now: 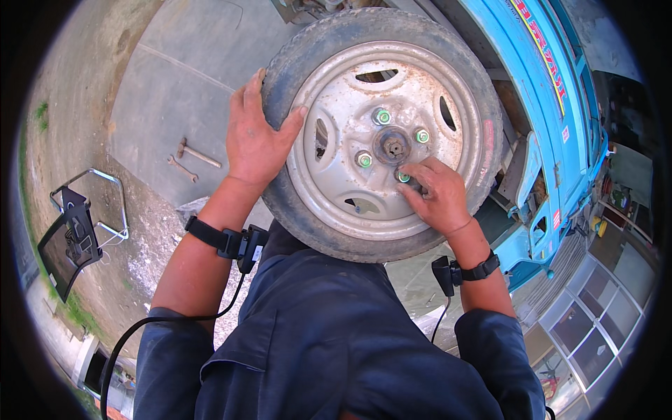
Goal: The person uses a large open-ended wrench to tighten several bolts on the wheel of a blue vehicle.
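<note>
1. The wheel (383, 134), a dark tyre around a worn silver rim with rust spots, is directly in front of the person, beside the blue vehicle (521, 66).
2. Around its round hub (394, 145) sit four fastenings with green on them: the top nut (381, 117), the right nut (421, 136), the left nut (364, 159) and the lowest nut (404, 176).
3. The right hand (439, 192) has its thumb and fingertips closed about the lowest nut; how firmly, I cannot tell.
4. The left hand (260, 136) is spread at the wheel's left side, fingers along the tyre and thumb reaching to the rim's edge. The two hands are well apart.
5. Each wrist wears a black strap with a small device.
6. Left of the wheel, a hammer (199, 154) and a wrench (183, 170) lie near each other on the grey ground (168, 87).
7. Farther left stands a black object (80, 227) with a bent metal tube.
</note>
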